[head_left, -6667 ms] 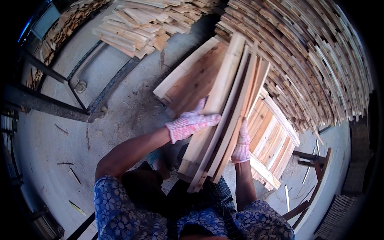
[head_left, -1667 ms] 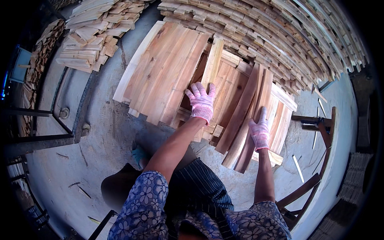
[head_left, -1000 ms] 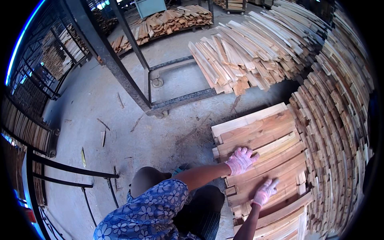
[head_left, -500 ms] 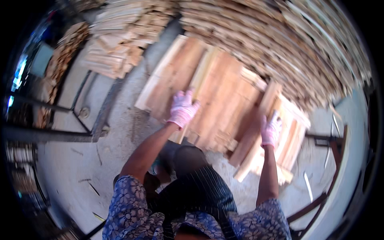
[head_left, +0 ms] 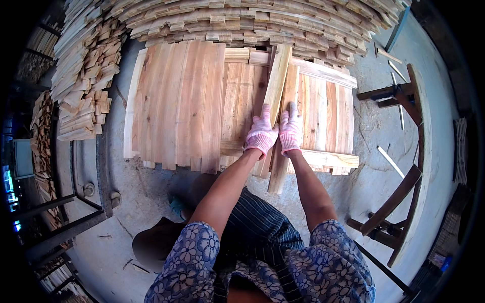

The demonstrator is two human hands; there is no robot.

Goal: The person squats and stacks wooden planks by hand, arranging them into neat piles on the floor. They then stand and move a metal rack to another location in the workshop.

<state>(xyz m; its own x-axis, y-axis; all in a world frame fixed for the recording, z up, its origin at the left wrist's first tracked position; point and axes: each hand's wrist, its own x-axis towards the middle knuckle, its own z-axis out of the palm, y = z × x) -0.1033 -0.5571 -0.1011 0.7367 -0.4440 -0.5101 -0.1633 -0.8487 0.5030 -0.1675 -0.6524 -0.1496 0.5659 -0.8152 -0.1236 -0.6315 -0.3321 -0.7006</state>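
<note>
My left hand [head_left: 261, 133], in a pink and white knit glove, closes on the lower part of a narrow wooden board [head_left: 277, 76] that tilts slightly right. Close beside it, my right hand [head_left: 291, 129], gloved alike, lies against a second narrow board [head_left: 279, 169], with its fingers pressed together along the right edge. Parts of both boards are hidden under the gloves. Beneath them is a row of reddish boards [head_left: 237, 96]. More boards laid edge to edge form a wide panel [head_left: 177, 101] on the left; on the right, paler boards [head_left: 323, 108] lie between two crosspieces [head_left: 328, 159].
A tall stack of boards [head_left: 227, 22] runs along the far side. More stacked wood [head_left: 86, 86] stands at the left, near a dark metal frame [head_left: 65, 227]. On the right is a wooden trestle [head_left: 417, 126], with loose strips [head_left: 390, 160] on the concrete floor.
My hands have come together over the right-hand part of the boards. The left-hand board has moved right, next to the other narrow board. My view has turned and steadied.
</note>
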